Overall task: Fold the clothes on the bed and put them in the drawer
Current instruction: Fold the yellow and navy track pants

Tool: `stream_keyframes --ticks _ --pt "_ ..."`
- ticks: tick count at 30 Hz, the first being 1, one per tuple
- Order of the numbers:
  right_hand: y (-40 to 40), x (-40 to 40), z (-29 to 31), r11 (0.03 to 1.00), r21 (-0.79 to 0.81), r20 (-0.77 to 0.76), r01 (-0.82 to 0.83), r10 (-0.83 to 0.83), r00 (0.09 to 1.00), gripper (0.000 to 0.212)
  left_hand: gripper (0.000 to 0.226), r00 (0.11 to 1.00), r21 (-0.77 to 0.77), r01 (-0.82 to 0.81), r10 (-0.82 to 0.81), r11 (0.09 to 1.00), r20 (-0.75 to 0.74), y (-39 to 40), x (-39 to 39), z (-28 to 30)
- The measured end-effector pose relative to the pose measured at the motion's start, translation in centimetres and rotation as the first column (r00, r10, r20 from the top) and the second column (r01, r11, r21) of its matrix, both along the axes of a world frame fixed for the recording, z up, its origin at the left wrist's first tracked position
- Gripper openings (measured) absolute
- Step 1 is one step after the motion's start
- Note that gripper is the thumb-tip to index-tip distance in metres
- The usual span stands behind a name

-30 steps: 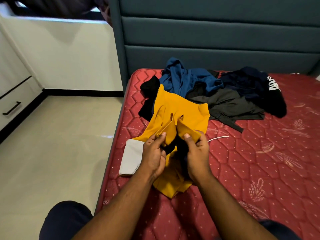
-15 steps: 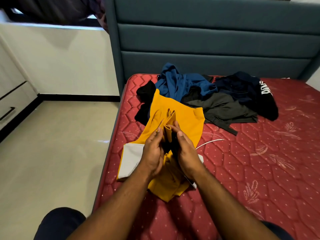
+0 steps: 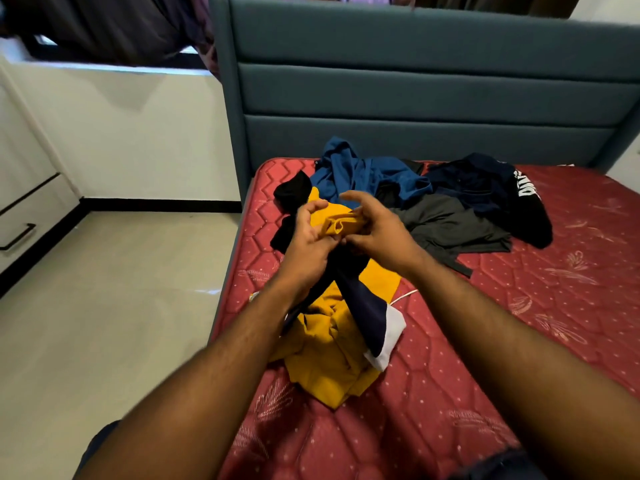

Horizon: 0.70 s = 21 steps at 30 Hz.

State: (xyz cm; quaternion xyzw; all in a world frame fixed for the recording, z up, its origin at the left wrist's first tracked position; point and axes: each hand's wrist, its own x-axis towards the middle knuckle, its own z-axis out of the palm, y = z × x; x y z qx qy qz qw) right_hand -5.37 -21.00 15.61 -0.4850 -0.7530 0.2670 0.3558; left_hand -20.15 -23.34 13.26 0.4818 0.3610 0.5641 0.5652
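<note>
A yellow garment with navy and white panels hangs bunched from both my hands above the red mattress. My left hand grips its upper yellow and navy cloth. My right hand pinches a yellow fold close beside it, some fingers spread. Behind lie a blue top, a grey garment, a dark navy piece with white lettering and a black piece. The white drawers with black handles stand shut at the far left.
A teal padded headboard closes the far end of the bed. Pale tiled floor lies left of the mattress. A thin white cord rests on the mattress beside the yellow garment. Dark curtains hang at the top left.
Both hands have risen and lifted the yellow garment off the mattress; its navy and white panel now dangles below them. The white part that lay flat at the bed's edge has come up.
</note>
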Motion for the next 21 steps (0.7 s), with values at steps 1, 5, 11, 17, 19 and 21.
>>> stream_keyframes --ticks 1,5,11,17,19,21 --pt "0.8 0.1 1.1 1.000 0.010 0.022 0.013 -0.013 1.000 0.051 0.047 0.994 0.056 -0.089 0.092 0.995 -0.052 0.4 -0.1 0.6" --pt "3.5 -0.5 6.0 0.985 0.161 0.146 0.057 -0.081 0.986 0.016 0.055 0.905 0.262 -0.286 0.350 0.922 -0.242 2.6 -1.0 1.1" --pt "5.5 -1.9 10.4 0.993 0.115 0.373 0.016 -0.058 0.926 0.027 0.014 0.802 0.299 -0.357 0.455 0.885 -0.388 4.9 -1.0 1.3" --pt "5.5 -2.7 10.3 1.000 0.026 0.282 -0.012 0.004 0.960 0.027 0.024 0.818 0.303 -0.367 0.460 0.879 -0.344 5.5 -1.3 0.6" --pt "5.7 -2.5 10.7 1.000 -0.003 0.210 0.016 -0.015 0.977 0.019 0.028 0.832 0.266 -0.308 0.394 0.914 -0.390 5.4 -1.7 -0.8" --pt "5.8 -2.6 11.5 1.000 -0.009 0.162 0.026 -0.024 0.987 0.019 0.030 0.819 0.217 -0.254 0.329 0.943 -0.470 5.6 -2.0 -2.5"
